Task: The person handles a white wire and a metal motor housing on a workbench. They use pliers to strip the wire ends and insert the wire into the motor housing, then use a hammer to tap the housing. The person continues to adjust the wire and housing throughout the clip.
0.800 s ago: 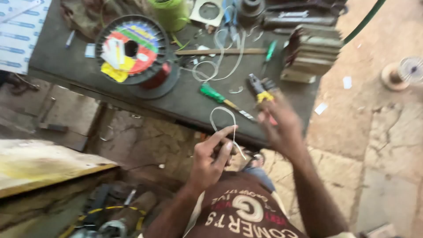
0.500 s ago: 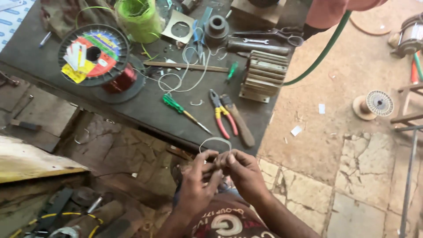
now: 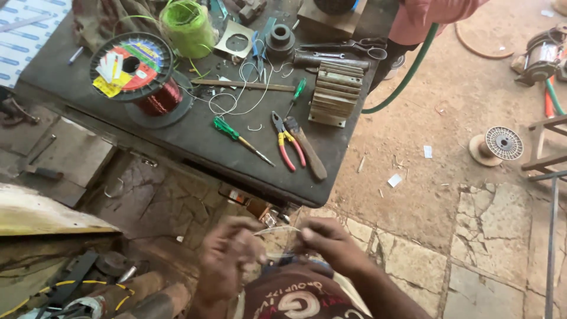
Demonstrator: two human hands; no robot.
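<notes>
Below the cluttered workbench [image 3: 195,139] — pliers [image 3: 287,140], copper spool [image 3: 155,94] — both hands' fingers [image 3: 307,234] pinch a thin wire [image 3: 277,229].

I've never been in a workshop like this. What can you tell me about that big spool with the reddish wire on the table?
The spool stands on end near the dark table's left side. Its black round flange faces up, covered by a red, green and yellow label with small cards lying on it. Beneath, shiny copper-red wire is wound tightly around the core. The lower flange rests flat on the tabletop. Neither hand touches it.

both hands pinching thin white wire [image 3: 277,230], pliers [image 3: 286,140] on table [image 3: 177,133]
</notes>
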